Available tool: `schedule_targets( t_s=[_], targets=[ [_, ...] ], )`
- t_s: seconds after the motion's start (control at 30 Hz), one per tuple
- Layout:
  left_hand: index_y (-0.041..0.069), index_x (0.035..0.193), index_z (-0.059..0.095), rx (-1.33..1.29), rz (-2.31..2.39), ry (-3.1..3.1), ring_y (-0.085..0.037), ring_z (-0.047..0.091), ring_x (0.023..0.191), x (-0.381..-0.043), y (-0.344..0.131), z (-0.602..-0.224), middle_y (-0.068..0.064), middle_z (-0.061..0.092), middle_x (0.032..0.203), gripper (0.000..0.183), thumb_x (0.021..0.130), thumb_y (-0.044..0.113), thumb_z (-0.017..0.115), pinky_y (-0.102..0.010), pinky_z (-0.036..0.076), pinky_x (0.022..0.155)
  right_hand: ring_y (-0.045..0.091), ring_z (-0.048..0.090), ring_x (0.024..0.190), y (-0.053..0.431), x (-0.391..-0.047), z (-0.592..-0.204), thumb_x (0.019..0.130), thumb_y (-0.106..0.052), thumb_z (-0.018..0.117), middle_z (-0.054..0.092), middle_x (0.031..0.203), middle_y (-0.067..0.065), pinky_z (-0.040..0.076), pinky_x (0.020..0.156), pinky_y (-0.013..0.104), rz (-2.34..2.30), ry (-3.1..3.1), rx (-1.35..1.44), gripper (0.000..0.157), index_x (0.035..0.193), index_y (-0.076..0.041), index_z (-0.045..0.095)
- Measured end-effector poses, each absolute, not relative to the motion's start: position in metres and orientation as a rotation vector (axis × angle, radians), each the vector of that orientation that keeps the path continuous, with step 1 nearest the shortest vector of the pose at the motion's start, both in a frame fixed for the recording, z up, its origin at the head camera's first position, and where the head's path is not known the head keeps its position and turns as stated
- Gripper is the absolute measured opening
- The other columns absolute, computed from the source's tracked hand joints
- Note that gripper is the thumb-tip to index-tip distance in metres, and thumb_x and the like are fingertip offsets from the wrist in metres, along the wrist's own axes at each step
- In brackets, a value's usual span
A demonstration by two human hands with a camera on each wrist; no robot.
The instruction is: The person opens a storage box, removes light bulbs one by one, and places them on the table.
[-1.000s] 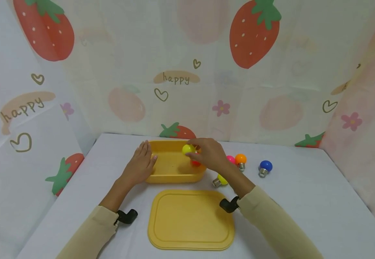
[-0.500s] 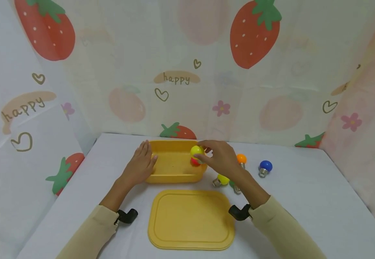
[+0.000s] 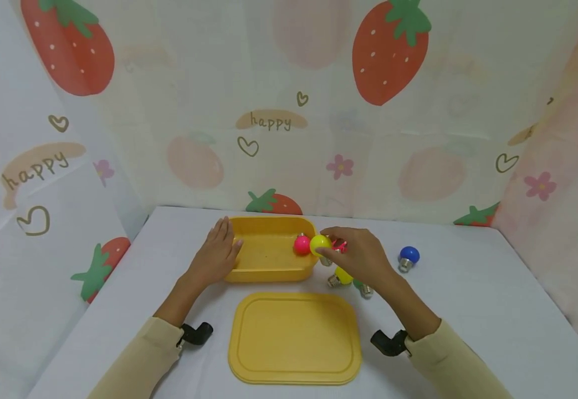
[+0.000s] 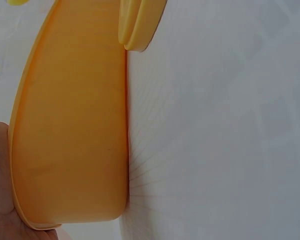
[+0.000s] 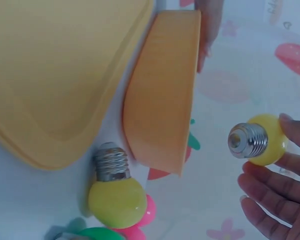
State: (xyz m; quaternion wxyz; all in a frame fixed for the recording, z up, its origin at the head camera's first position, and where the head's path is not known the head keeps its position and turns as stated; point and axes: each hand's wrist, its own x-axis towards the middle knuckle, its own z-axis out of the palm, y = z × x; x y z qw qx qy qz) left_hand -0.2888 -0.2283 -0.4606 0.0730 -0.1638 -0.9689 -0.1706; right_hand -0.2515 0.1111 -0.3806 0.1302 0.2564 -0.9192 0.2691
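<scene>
My right hand (image 3: 361,252) pinches a yellow light bulb (image 3: 320,245) between thumb and fingertips, over the right end of a yellow-orange plastic box (image 3: 269,275). In the right wrist view the held bulb's metal screw base (image 5: 248,140) points away from the palm. My left hand (image 3: 215,254) rests on the box's left end with its fingers straight. Inside the box, at the right, sits a pinkish-red bulb (image 3: 302,244). Another yellow bulb (image 5: 117,202) lies on the table just outside the box, with a green bulb (image 3: 363,288) beside it.
A pink bulb (image 3: 339,245) shows partly behind my right hand. Farther right lies a blue bulb (image 3: 409,256). The flat yellow lid (image 3: 295,339) lies in front of the box. A strawberry-patterned cloth (image 3: 388,138) hangs behind the white table.
My right hand has moved right with the yellow bulb, from above the box's inside to its right rim, now covering the orange bulb. My left hand has stayed put.
</scene>
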Motion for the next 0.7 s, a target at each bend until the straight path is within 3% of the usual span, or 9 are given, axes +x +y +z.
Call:
schedule_targets(
  t_s=[0.33, 0.7],
  targets=[
    [-0.02, 0.152, 0.017, -0.506, -0.531, -2.899, -0.045, 0.006, 0.153, -0.29, -0.228, -0.462, -0.034, 0.01, 0.163, 0.065, 0.112, 0.03, 0.03, -0.056, 0.009, 0.123, 0.017, 0.066, 0.081, 0.135, -0.241, -0.386, 0.088, -0.03, 0.082, 0.075, 0.093, 0.0, 0.056, 0.068, 0.028, 0.784, -2.65, 0.708, 0.041, 0.123, -0.01, 0.074],
    [-0.019, 0.152, 0.018, -0.486, -0.503, -2.897, -0.045, 0.009, 0.153, -0.289, -0.229, -0.461, -0.034, 0.012, 0.163, 0.065, 0.112, 0.03, 0.033, -0.056, 0.012, 0.123, 0.019, 0.07, 0.086, 0.16, -0.23, -0.396, 0.088, -0.029, 0.082, 0.076, 0.098, 0.002, 0.061, 0.076, 0.042, 0.792, -2.668, 0.681, 0.037, 0.117, -0.006, 0.075]
  ],
)
